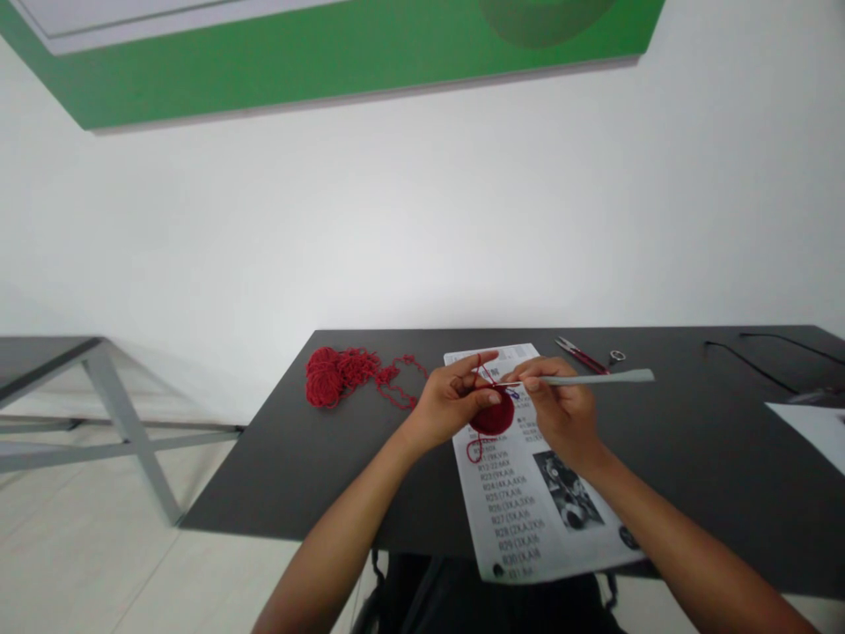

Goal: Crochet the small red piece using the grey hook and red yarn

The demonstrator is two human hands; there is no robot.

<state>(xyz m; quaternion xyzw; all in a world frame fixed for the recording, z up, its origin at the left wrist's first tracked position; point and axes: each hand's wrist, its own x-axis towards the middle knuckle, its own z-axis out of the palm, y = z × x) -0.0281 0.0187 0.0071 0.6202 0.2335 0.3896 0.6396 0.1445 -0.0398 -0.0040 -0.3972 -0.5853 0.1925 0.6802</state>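
Note:
My left hand (451, 398) pinches a round piece of dark red crochet (494, 417) at its upper edge, the index finger stretched out with red yarn looped over it. A crochet hook (607, 377) with a pale grey handle is gripped in my right hand (560, 407), its thin tip at the top edge of the crochet. A small purple-blue stitch marker (515, 394) shows by that edge. Below the piece hangs a loose red yarn tail (474, 451). Under both hands lies a printed pattern sheet (466, 493) with rows of text and a dark photo.
A red yarn ball (325, 379) lies at the table's left, its loose strand trailing toward my left hand. Beyond my right hand are red-handled thread snips (581, 354). Eyeglasses (753, 365) and white paper (811, 431) sit far right on the black table (687, 475).

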